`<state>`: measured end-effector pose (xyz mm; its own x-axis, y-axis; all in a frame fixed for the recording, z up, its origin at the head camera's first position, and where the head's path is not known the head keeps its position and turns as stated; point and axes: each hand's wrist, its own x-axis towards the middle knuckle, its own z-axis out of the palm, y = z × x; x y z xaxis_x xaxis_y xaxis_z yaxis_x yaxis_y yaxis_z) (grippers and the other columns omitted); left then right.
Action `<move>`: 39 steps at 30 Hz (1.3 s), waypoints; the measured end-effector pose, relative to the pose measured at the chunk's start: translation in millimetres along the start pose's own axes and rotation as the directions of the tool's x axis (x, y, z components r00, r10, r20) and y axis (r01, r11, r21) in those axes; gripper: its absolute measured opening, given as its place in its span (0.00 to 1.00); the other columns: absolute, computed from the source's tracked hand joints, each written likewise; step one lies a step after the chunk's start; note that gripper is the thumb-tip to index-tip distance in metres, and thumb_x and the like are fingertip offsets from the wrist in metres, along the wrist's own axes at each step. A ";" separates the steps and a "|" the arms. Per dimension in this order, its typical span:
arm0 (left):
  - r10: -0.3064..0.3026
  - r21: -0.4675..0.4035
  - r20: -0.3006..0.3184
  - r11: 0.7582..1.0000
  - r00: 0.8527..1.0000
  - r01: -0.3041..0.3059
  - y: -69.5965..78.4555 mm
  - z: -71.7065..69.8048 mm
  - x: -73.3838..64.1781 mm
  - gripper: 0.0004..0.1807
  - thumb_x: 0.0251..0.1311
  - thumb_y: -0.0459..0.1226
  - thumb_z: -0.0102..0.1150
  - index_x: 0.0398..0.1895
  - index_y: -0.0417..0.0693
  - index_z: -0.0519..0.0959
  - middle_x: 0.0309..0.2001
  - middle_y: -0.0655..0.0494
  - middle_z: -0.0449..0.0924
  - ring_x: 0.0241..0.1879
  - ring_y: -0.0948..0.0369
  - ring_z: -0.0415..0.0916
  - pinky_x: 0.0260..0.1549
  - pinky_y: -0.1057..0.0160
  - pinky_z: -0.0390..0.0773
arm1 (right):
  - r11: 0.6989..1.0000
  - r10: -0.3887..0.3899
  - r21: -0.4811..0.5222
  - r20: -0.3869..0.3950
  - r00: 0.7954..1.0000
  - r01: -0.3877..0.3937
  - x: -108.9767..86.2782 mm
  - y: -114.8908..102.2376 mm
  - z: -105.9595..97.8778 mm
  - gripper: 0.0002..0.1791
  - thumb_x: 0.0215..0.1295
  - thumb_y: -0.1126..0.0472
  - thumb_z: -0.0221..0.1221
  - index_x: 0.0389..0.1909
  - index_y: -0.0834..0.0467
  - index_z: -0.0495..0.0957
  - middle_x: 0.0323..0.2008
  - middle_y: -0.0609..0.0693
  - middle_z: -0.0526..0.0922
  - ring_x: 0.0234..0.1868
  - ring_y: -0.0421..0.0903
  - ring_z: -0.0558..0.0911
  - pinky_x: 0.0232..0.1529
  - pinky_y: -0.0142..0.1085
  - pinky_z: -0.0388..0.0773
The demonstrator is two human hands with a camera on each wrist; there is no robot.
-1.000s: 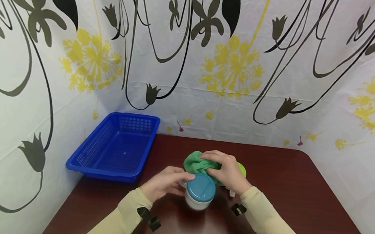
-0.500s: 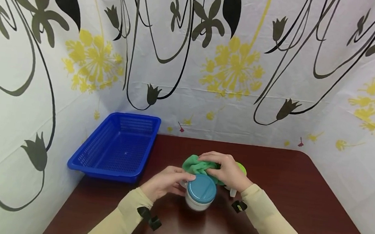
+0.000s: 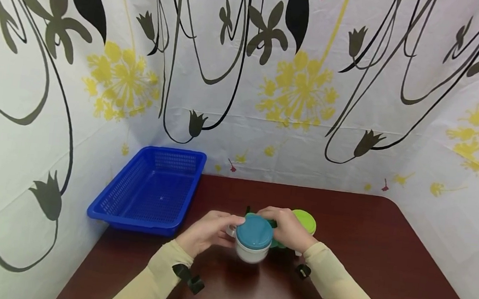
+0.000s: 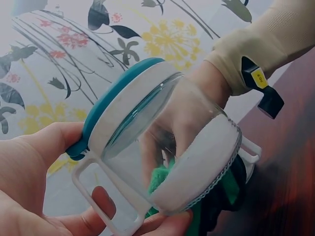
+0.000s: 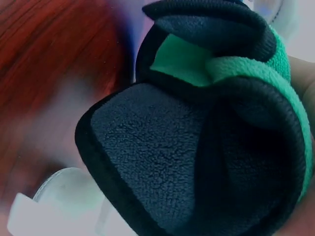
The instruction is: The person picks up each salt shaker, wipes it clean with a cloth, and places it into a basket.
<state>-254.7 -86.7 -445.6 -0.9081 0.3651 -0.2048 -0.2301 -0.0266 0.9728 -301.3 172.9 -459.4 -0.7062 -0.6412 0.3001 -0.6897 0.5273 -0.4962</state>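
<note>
My left hand (image 3: 211, 232) grips a clear jar (image 4: 172, 147) by its white side handle, thumb at the edge of the teal-blue lid (image 3: 254, 232). White contents lie in the lower part of the jar, which is tilted in the left wrist view. Just beyond it, my right hand (image 3: 286, 227) holds a bunched cloth (image 5: 152, 142), green on one side and dark grey on the other. In the head view the jar hides much of this cloth. A second jar with a lime-green lid (image 3: 305, 219) stands behind my right hand, partly covered by it.
A blue plastic basket (image 3: 146, 193) with perforated walls sits at the back left of the dark red-brown table (image 3: 367, 255). Patterned white sheeting (image 3: 244, 97) hangs along the back and both sides.
The blue-lidded jar has risen slightly and shifted left, showing more of its side. The cloth has dropped lower behind it, with my right hand lower too, and the lime-green lid shows more.
</note>
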 end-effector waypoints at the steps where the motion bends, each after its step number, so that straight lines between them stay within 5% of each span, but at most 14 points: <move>1: 0.001 -0.004 0.001 1.000 1.000 -0.001 -0.5 0.2 0.4 0.22 0.57 0.49 0.71 0.42 0.39 0.84 0.38 0.47 0.81 0.37 0.50 0.84 0.41 0.46 0.84 | 1.000 -0.001 0.003 -0.012 1.000 0.001 -0.4 0.0 -0.1 0.21 0.61 0.59 0.71 0.54 0.39 0.83 0.52 0.32 0.80 0.53 0.35 0.80 0.48 0.33 0.80; 12: -0.015 -0.019 0.058 1.000 0.998 0.016 -3.0 5.2 3.1 0.24 0.58 0.47 0.70 0.46 0.34 0.83 0.42 0.43 0.83 0.39 0.48 0.85 0.40 0.45 0.84 | 0.998 0.016 0.066 -0.108 0.994 -0.009 -2.6 -0.3 -4.2 0.21 0.62 0.59 0.70 0.56 0.44 0.83 0.54 0.33 0.80 0.56 0.38 0.79 0.49 0.37 0.81; 24: 0.059 -0.050 -0.143 0.997 0.988 -0.066 0.3 4.7 7.0 0.22 0.57 0.49 0.72 0.41 0.38 0.83 0.40 0.46 0.80 0.39 0.50 0.84 0.42 0.45 0.83 | 0.998 0.066 0.011 -0.307 0.949 -0.066 -8.3 -7.6 -33.1 0.24 0.60 0.63 0.71 0.56 0.41 0.82 0.54 0.33 0.79 0.52 0.36 0.80 0.47 0.39 0.80; 39: 0.132 -0.156 -0.403 0.965 0.906 -0.210 1.8 12.4 10.1 0.18 0.62 0.45 0.69 0.26 0.39 0.77 0.34 0.50 0.74 0.39 0.55 0.79 0.47 0.45 0.81 | 0.997 0.056 -0.033 -0.408 0.911 -0.076 -17.5 -21.0 -40.4 0.24 0.60 0.57 0.72 0.58 0.43 0.82 0.51 0.32 0.81 0.49 0.35 0.81 0.44 0.36 0.80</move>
<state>-260.0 -71.6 -444.6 -0.9937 -0.0480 -0.1008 -0.0859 -0.2477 0.9650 -281.0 195.6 -421.2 -0.7473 -0.3277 0.5780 -0.6390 0.5929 -0.4901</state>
